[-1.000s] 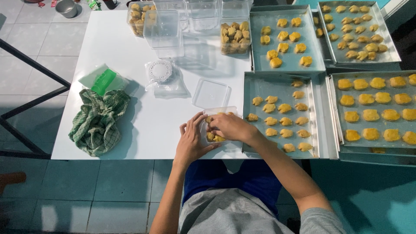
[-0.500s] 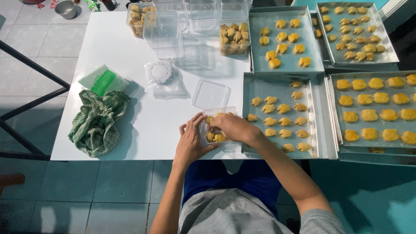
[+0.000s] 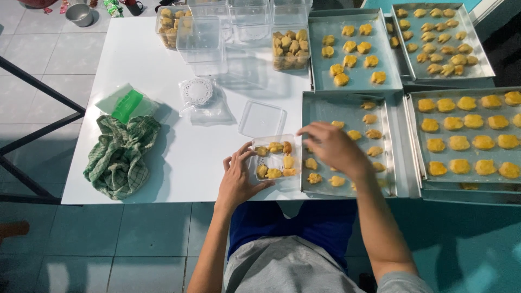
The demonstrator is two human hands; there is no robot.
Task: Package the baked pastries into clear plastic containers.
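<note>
Seen from above, a person sits at a white bench (image 3: 152,163). The left hand (image 3: 239,176) rests against the left side of a small clear plastic box (image 3: 275,158) near the bench's front edge, fingers loosely curved on its wall; the box holds several golden-yellow cookies. The right hand (image 3: 332,146) hovers palm down over a grey metal baking tray (image 3: 320,108) of cookies just right of the box; whether its fingers pinch a cookie cannot be told. A clear square lid (image 3: 262,118) lies behind the box, and a green checked cloth (image 3: 120,154) lies far left.
</note>
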